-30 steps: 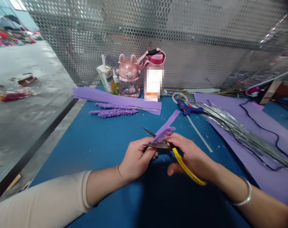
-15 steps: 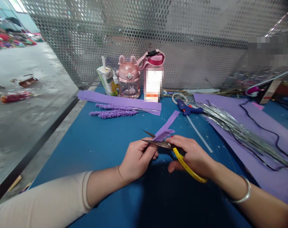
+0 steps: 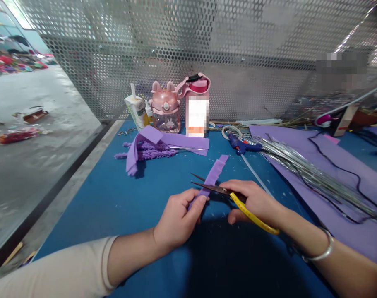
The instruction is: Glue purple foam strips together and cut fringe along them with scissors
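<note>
Across the last second, your scissors (image 3: 214,188) had narrowed: the dark blades stood only slightly apart, where a wider gap had shown between their tips. The layered purple strip (image 3: 213,173), which had bunched into loops above the blades, now ran straighter and flatter between them, its folds stepped like shallow pleats. That suggested the strip was better settled for a cut, though no severed piece could be made out.

Your left hand (image 3: 177,219) pinched the strip's lower end between thumb and fingers, just beside the blades. Your right hand (image 3: 256,203) was wrapped around the scissors' handles, one of which curved out as a smooth yellow arc with printed marks, rather like measuring tape.

Behind, the stack of purple strips (image 3: 188,141) had changed too: its left end, flat before, had arched over and drooped across the lavender sprigs (image 3: 151,154), a limp, springy bend in matte sheet that could have been paper or thin foam. The sprigs were knobbly and fuzzy, on thin, shiny stems.

To the right, the dark blue glue gun (image 3: 242,145) lay hard and glossy near a pale, translucent glue stick (image 3: 253,169). Beyond it, slim silvery wires (image 3: 303,169) fanned over a broad purple sheet (image 3: 346,165), while the blue tabletop (image 3: 114,207) was smooth and flecked with pale specks
</note>
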Demonstrator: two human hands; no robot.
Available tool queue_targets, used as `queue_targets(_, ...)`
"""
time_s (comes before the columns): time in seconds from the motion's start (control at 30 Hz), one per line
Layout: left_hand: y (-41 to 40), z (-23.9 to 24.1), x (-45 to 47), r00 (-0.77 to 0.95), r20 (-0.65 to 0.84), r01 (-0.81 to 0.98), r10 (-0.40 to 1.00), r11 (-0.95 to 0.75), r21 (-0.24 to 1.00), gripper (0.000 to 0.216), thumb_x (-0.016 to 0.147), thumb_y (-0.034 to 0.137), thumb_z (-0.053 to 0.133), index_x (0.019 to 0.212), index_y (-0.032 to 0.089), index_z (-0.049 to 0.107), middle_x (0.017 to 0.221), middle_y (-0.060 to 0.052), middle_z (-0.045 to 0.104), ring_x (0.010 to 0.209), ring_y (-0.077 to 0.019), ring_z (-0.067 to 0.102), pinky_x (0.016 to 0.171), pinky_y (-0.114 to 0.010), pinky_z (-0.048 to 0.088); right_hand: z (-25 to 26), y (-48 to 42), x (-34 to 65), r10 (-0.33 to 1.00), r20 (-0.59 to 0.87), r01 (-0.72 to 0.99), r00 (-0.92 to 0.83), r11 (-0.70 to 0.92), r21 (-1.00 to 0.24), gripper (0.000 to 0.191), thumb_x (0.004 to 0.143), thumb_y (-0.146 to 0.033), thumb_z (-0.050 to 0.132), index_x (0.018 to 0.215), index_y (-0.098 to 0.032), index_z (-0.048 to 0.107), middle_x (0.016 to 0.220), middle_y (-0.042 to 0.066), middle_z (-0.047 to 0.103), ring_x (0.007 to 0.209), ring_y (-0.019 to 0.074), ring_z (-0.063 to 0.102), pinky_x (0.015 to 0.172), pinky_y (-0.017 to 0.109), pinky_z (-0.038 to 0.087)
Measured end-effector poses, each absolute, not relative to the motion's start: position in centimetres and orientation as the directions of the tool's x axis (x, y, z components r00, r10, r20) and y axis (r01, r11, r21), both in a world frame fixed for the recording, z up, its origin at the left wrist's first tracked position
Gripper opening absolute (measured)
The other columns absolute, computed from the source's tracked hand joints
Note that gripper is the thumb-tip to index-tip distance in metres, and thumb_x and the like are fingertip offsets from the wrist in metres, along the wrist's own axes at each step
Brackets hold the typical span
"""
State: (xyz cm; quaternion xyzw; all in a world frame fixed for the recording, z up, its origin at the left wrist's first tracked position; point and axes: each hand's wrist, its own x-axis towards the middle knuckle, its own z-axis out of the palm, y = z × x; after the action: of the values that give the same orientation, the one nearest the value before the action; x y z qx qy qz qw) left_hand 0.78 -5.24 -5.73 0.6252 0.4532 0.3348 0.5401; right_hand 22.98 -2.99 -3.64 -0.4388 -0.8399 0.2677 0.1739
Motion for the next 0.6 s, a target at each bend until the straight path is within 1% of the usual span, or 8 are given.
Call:
queue_targets(0.2, -5.1, -5.8, 0.9, 0.444, -0.126, 0.199, 0.887, 0.040, 0.979, 0.033, 0.088, 0.044, 0.041, 0.099, 0.017, 0.058, 0.053, 0.004, 0.054, 0.040, -0.0071, 0.047, 0.039, -0.016, 0.036, -3.6, -3.0, 22.9, 0.826, 0.048, 0.627, -0.562, 0.464, -0.626, 0.061, 0.058, -0.060, 0.071, 0.104, -0.020, 0.061, 0.094, 0.006, 0.066, 0.080, 0.0206, 0.060, 0.070, 0.027, 0.046)
queue_targets(0.43, -4.8, -5.9, 1.0, 0.442, -0.111, 0.129, 0.890, 0.059, 0.990, 0.032, 0.089, 0.043, 0.040, 0.094, 0.017, 0.059, 0.049, 0.006, 0.046, 0.042, -0.0054, 0.038, 0.041, -0.015, 0.029, -3.7, -3.1, 22.7, 0.842, 0.009, 0.659, -0.539, 0.429, -0.618, 0.057, 0.060, -0.061, 0.069, 0.100, -0.021, 0.061, 0.084, 0.002, 0.064, 0.068, 0.0169, 0.055, 0.057, 0.024, 0.042)
queue_targets(0.5, -4.7, -6.0, 1.0, 0.440, -0.110, 0.103, 0.891, 0.071, 0.992, 0.033, 0.089, 0.043, 0.040, 0.093, 0.017, 0.059, 0.048, 0.006, 0.045, 0.042, -0.0052, 0.038, 0.042, -0.015, 0.029, -3.3, -3.3, 22.5, 0.850, -0.009, 0.666, -0.526, 0.405, -0.626, 0.063, 0.056, -0.060, 0.072, 0.104, -0.021, 0.058, 0.088, 0.002, 0.063, 0.072, 0.0181, 0.056, 0.061, 0.025, 0.043)
queue_targets(0.6, -4.7, -6.2, 1.0, 0.429, -0.126, 0.075, 0.895, 0.104, 0.992, 0.033, 0.089, 0.044, 0.039, 0.094, 0.017, 0.059, 0.047, 0.006, 0.045, 0.041, -0.0049, 0.037, 0.042, -0.015, 0.029, -2.5, -3.8, 22.1, 0.866, -0.056, 0.693, -0.496, 0.357, -0.626, 0.079, 0.046, -0.058, 0.078, 0.110, -0.021, 0.052, 0.104, 0.005, 0.059, 0.087, 0.0237, 0.056, 0.073, 0.029, 0.044)
